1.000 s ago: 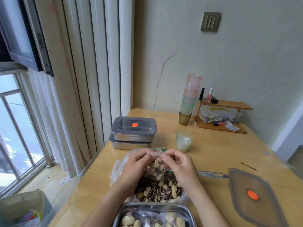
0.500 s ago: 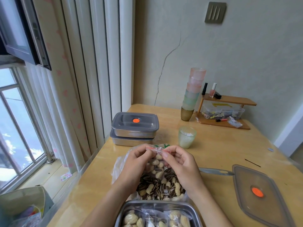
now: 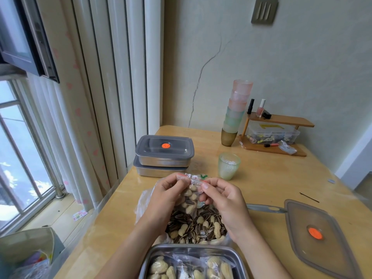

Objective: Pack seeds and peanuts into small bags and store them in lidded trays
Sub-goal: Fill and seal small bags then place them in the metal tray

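A small clear zip bag (image 3: 191, 190) with a red strip along its top holds peanuts and striped seeds. My left hand (image 3: 167, 196) pinches its top left corner and my right hand (image 3: 222, 196) pinches its top right. Under my hands a large clear bag (image 3: 198, 226) lies open with a pile of sunflower seeds and peanuts. At the near edge an open steel tray (image 3: 193, 250) contains several filled small bags. Its grey lid (image 3: 320, 238) with an orange dot lies flat to the right. Two lidded steel trays (image 3: 164, 156) are stacked at the back left.
A pale green cup (image 3: 228, 166) stands just behind my hands. A stack of coloured cups (image 3: 236, 115) and a small wooden shelf (image 3: 275, 133) with a plastic box and bottles sit by the far wall. A grey scoop handle (image 3: 265, 208) lies right of the pile. Window and curtain are at left.
My two hands have drawn slightly apart along the small bag's top strip. The camera tilted a little, shifting the scene lower in view.
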